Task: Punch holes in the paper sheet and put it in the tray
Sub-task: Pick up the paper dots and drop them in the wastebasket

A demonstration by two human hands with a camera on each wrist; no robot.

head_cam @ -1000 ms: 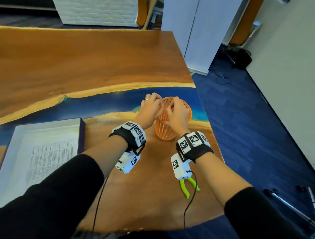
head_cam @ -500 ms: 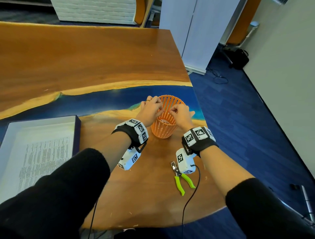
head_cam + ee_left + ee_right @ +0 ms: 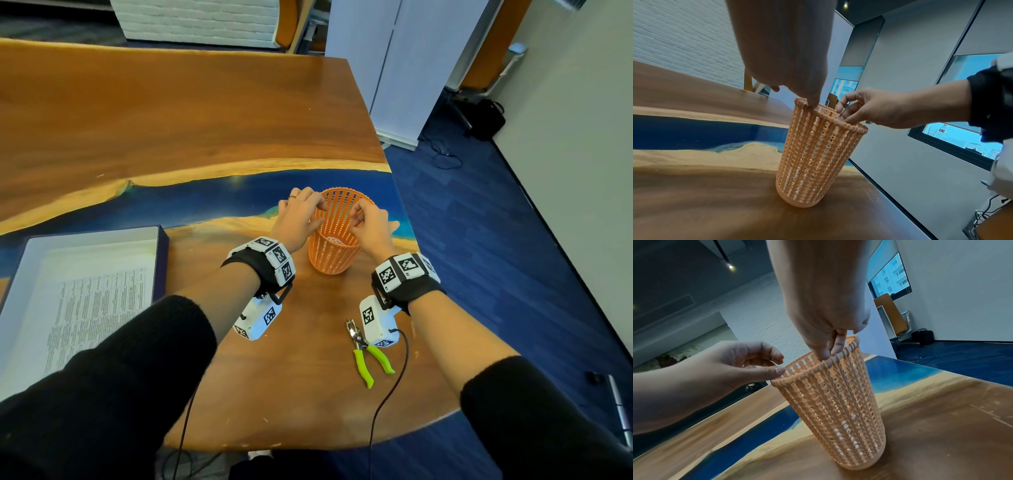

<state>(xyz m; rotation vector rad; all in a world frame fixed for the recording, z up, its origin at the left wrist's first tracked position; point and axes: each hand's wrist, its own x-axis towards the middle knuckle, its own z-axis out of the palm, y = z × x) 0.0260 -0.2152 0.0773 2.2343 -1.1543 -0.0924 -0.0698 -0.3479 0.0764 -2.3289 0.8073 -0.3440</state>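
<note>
Hands at orange basket (image 3: pixel 334 253) rim: left hand (image 3: pixel 297 219) fingertips curled, right hand (image 3: pixel 371 226) seemingly pinching rim; hole punch (image 3: pixel 368 353) lies nearby.

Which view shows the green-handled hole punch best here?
The head view. The hole punch lies in full on the table, handles spread, just below the right wrist camera and untouched by either hand. Neither wrist view shows it; both are filled by the orange basket and the hands at its rim.

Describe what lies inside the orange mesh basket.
Small white bits show at the bottom of the orange mesh basket, seemingly paper scraps. The right hand fingertips dip inside the rim; the rest is hidden.
</note>
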